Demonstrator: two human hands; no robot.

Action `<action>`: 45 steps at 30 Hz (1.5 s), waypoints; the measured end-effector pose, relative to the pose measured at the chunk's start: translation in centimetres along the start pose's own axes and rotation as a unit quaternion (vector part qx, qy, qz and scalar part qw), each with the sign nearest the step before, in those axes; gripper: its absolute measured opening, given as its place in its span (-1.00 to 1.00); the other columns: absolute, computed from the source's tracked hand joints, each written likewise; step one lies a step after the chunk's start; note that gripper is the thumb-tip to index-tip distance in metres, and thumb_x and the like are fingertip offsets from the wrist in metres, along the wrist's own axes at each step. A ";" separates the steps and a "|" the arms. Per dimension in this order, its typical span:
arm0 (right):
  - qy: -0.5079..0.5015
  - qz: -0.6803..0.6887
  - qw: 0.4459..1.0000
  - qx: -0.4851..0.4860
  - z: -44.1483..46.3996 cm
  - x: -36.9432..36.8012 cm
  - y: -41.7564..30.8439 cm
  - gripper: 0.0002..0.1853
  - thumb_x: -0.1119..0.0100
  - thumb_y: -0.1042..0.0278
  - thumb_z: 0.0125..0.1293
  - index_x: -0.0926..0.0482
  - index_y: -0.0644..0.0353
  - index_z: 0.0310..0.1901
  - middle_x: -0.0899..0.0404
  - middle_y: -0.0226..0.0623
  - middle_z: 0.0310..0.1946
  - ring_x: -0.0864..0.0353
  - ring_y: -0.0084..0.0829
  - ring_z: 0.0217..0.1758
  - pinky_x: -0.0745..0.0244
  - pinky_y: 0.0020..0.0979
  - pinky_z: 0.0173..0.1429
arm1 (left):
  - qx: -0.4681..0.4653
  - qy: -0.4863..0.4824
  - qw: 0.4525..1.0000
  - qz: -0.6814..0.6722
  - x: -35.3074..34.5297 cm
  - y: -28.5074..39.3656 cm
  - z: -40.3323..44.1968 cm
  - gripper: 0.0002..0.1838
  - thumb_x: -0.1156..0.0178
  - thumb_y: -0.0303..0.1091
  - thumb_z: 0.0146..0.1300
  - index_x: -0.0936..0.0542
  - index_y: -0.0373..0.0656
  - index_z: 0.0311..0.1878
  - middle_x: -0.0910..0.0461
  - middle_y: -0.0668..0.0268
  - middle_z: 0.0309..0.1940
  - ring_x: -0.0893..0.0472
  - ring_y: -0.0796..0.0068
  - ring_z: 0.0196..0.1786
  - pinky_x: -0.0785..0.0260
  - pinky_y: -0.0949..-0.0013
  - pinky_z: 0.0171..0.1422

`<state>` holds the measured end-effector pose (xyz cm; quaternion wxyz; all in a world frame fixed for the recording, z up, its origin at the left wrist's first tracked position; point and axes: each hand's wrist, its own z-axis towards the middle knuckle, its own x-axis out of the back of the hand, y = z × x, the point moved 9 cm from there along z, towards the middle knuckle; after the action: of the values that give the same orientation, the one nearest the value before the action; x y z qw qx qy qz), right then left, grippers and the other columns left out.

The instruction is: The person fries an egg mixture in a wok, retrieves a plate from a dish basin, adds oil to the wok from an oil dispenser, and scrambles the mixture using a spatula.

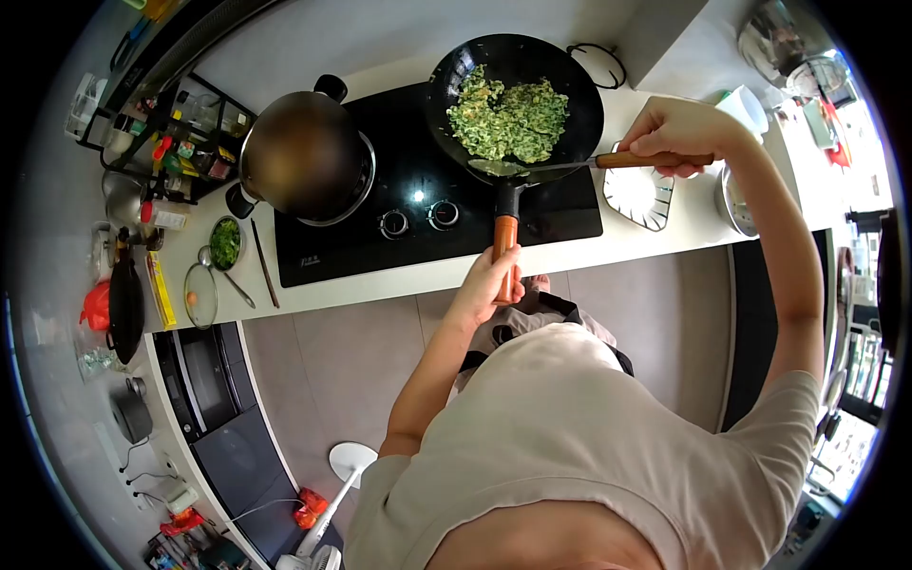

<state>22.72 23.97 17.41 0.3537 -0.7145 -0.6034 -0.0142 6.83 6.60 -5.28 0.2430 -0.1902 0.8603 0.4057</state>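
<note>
A black wok (579,104) sits on the right side of the black stove, holding a chopped green and yellow food mixture (508,119). My left hand (487,283) is wrapped round the wok's orange-brown handle (505,237). In my right hand (676,133) is the wooden handle of a spatula (655,160). Its metal blade reaches left into the wok, at the near edge of the food. A white ribbed dish (638,199) lies on the counter just below my right hand.
A lidded pot (306,157) occupies the stove's left side, near two control knobs (443,216). Left of it are a bowl of chopped greens (226,243), a spoon (237,290), chopsticks (265,264), a glass dish (200,296) and a spice rack (214,142). A metal bowl (736,202) stands at right.
</note>
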 end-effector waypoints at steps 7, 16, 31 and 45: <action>0.307 0.110 0.944 0.051 8.1 -7.6 4.4 -0.72 -0.17 0.19 0.30 -0.68 0.21 -0.12 -0.50 -0.36 -0.68 -0.49 -0.57 -0.71 -0.33 -0.53 -0.64 | -0.009 0.012 1.000 -0.018 -0.7 -0.9 0.8 -0.67 -0.17 -0.10 0.37 -0.36 -0.16 -0.11 -0.43 0.35 -0.50 -0.49 0.54 -0.63 -0.37 0.45 -0.60; 0.247 0.385 0.885 0.088 10.1 -13.0 8.8 -0.68 -0.16 0.43 0.25 -0.58 0.35 0.03 -0.44 -0.36 -0.59 -0.42 -0.59 -0.63 -0.28 -0.50 -0.61 | 0.000 0.003 1.000 -0.005 -0.2 -1.2 1.1 -0.63 -0.22 -0.05 0.34 -0.37 -0.11 -0.07 -0.47 0.36 -0.50 -0.52 0.50 -0.63 -0.32 0.43 -0.60; 0.548 -0.071 0.829 0.086 3.1 -16.0 7.6 -0.51 -0.13 0.53 0.17 -0.46 0.25 0.20 -0.45 -0.15 -0.38 -0.54 -0.06 -0.45 -0.48 -0.15 -0.33 | 0.000 0.006 1.000 -0.020 -0.2 -1.2 0.9 -0.65 -0.22 -0.07 0.33 -0.38 -0.10 -0.07 -0.47 0.36 -0.50 -0.51 0.49 -0.61 -0.34 0.44 -0.56; 0.248 0.121 0.960 0.038 5.2 -10.9 6.5 -0.54 0.00 0.33 0.33 -0.48 0.11 0.27 -0.34 -0.47 -0.69 -0.35 -0.63 -0.75 -0.31 -0.50 -0.72 | 0.003 0.004 1.000 -0.028 -0.1 -1.3 1.1 -0.61 -0.27 -0.04 0.29 -0.37 -0.09 -0.07 -0.47 0.38 -0.52 -0.52 0.49 -0.62 -0.33 0.45 -0.57</action>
<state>23.38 17.28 5.50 0.5186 -0.7419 -0.4062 -0.1251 7.88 6.70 -6.61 0.2514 -0.2148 0.8569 0.3955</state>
